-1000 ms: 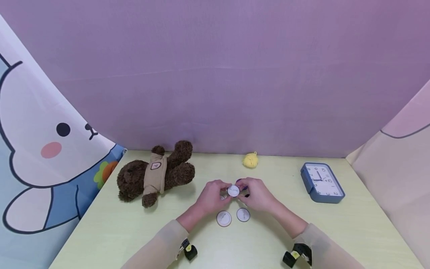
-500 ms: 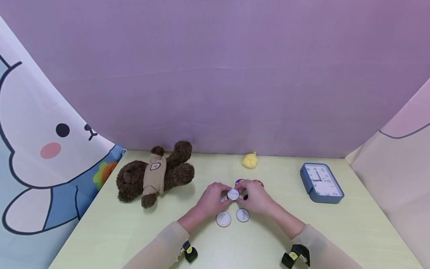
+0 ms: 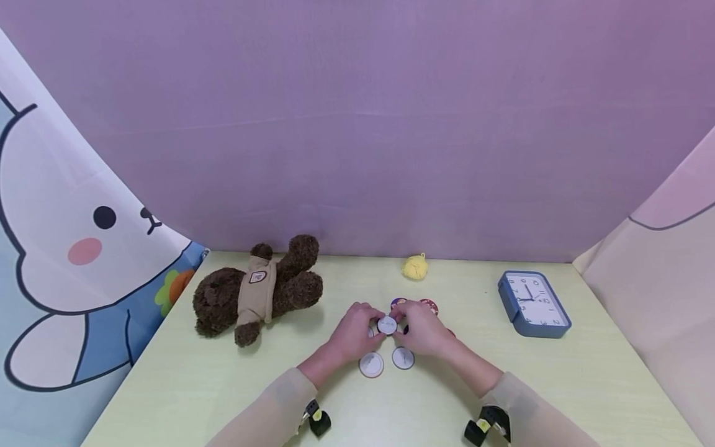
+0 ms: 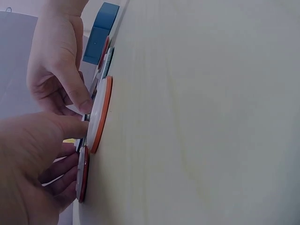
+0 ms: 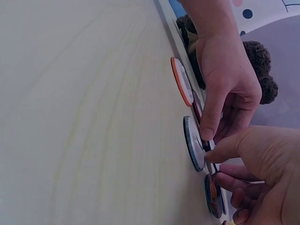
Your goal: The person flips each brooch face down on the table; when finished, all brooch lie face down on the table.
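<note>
Between the fingertips of both hands is a round badge (image 3: 387, 325), its white back with a pin line facing up. My left hand (image 3: 352, 332) pinches its left edge, and my right hand (image 3: 421, 327) pinches the right edge. Two more badges lie white side up just nearer me: an orange-rimmed badge (image 4: 99, 115) on the left and a dark-rimmed badge (image 5: 194, 143) on the right. Another badge (image 4: 83, 174), red at the rim, is by the left fingers. Beyond the right hand lie a purple badge (image 3: 398, 302) and a red badge (image 3: 429, 305), partly covered.
A brown teddy bear (image 3: 262, 290) in a beige top lies on its back at the left. A small yellow ball-shaped item (image 3: 415, 267) sits at the table's back edge. To the right lies a blue square clock (image 3: 535, 304). Purple cloth (image 3: 357, 155) hangs behind the table.
Both hands have come slightly toward me with the badge, which stays pinched between them. Coloured badges beyond the right hand now show more. The other objects stay put.
</note>
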### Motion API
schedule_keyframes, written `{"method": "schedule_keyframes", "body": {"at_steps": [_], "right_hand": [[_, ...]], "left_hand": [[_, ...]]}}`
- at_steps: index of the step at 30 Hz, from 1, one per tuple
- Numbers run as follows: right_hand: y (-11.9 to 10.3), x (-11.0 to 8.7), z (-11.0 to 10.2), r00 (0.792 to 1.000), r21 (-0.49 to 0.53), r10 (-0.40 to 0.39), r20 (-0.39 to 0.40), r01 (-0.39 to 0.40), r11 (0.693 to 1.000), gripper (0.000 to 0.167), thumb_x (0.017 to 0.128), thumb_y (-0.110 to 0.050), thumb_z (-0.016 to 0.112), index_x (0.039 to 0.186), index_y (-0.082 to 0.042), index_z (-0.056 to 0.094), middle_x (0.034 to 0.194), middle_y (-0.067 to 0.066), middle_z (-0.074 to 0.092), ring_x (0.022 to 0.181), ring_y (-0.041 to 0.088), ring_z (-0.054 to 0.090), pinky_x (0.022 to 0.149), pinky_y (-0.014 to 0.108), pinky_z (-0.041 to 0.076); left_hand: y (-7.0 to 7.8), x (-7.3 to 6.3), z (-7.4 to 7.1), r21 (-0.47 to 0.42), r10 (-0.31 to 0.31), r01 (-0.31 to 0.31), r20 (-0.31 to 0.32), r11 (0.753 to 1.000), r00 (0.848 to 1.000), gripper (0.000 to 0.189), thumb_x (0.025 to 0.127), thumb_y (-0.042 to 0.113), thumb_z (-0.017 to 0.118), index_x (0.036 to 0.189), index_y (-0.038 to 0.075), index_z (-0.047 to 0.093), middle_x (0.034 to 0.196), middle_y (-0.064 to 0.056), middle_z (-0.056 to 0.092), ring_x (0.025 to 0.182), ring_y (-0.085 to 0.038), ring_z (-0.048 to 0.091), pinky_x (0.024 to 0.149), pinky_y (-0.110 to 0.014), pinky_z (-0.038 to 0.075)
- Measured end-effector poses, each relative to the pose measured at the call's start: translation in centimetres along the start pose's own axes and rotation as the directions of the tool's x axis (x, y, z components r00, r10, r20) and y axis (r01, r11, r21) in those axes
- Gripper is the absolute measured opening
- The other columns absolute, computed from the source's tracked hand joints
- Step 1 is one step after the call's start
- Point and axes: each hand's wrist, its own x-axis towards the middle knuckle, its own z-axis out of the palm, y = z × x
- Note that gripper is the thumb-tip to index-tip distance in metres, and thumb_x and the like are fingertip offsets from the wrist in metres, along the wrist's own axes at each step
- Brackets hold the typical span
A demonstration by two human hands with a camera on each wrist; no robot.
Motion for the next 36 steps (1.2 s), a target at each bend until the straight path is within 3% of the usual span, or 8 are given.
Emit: {"method": "schedule_keyframes", "body": {"at_steps": [6,11,16,21,28,36], "right_hand": [[0.1,-0.1,-0.5,1.000,-0.029,0.020,0.011,-0.020,0.999,0.027,0.082,-0.007,0.085,0.108,-0.002,0.077,0.097,0.005,0.073,0.093,0.019,0.069,0.084,0.035,0.058],[0.3,-0.4,-2.2,0.999,-0.014,0.038,-0.007,-0.038,0.999,0.027,0.086,-0.005,0.080,0.113,-0.002,0.079,0.101,0.008,0.076,0.092,0.022,0.070,0.083,0.038,0.059],[0.9,-1.3,-3.9,0.999,-0.042,0.045,-0.008,-0.045,0.998,0.020,0.091,-0.008,0.079,0.111,-0.004,0.080,0.104,0.009,0.079,0.096,0.025,0.072,0.087,0.044,0.060],[1.5,-2.4,-4.7,0.999,-0.077,0.033,0.012,-0.031,0.997,0.023,0.086,-0.008,0.083,0.109,-0.004,0.080,0.105,0.009,0.080,0.097,0.026,0.071,0.091,0.048,0.058],[2.2,-3.6,-4.2,0.999,-0.153,-0.029,0.034,0.033,0.988,0.031,0.078,-0.006,0.088,0.108,-0.005,0.080,0.103,0.004,0.081,0.094,0.023,0.069,0.094,0.050,0.056],[2.5,-3.9,-3.7,0.998,-0.174,-0.017,0.057,0.027,0.984,0.033,0.078,-0.009,0.090,0.109,-0.009,0.081,0.103,0.001,0.078,0.087,0.013,0.057,0.074,0.027,0.049]], "left_hand": [[0.1,0.2,-0.2,-0.007,0.004,-0.004,0.019,1.000,1.000,0.039,0.086,0.016,0.087,0.120,-0.001,0.077,0.105,-0.011,0.074,0.097,-0.021,0.062,0.088,-0.033,0.056],[0.5,0.4,-0.5,-0.002,0.009,-0.009,0.029,1.000,1.000,0.043,0.086,0.020,0.086,0.123,0.000,0.076,0.109,-0.012,0.074,0.101,-0.024,0.065,0.093,-0.036,0.057],[1.5,1.1,-0.5,-0.005,0.034,-0.034,0.031,0.999,0.999,0.036,0.088,0.019,0.084,0.120,0.004,0.079,0.110,-0.010,0.079,0.103,-0.025,0.067,0.094,-0.037,0.058],[2.6,1.8,0.3,0.061,0.052,-0.055,0.050,0.997,0.997,0.036,0.088,0.022,0.086,0.120,0.009,0.080,0.110,-0.004,0.082,0.101,-0.020,0.065,0.093,-0.031,0.057],[3.6,2.3,1.4,0.142,0.039,-0.053,0.101,0.988,0.994,0.034,0.089,0.026,0.087,0.119,0.011,0.081,0.112,0.001,0.083,0.102,-0.018,0.067,0.097,-0.029,0.057],[4.1,2.5,1.6,0.199,0.031,-0.056,0.124,0.978,0.992,0.031,0.086,0.029,0.089,0.113,0.014,0.083,0.106,0.003,0.082,0.099,-0.017,0.067,0.098,-0.032,0.056]]}}
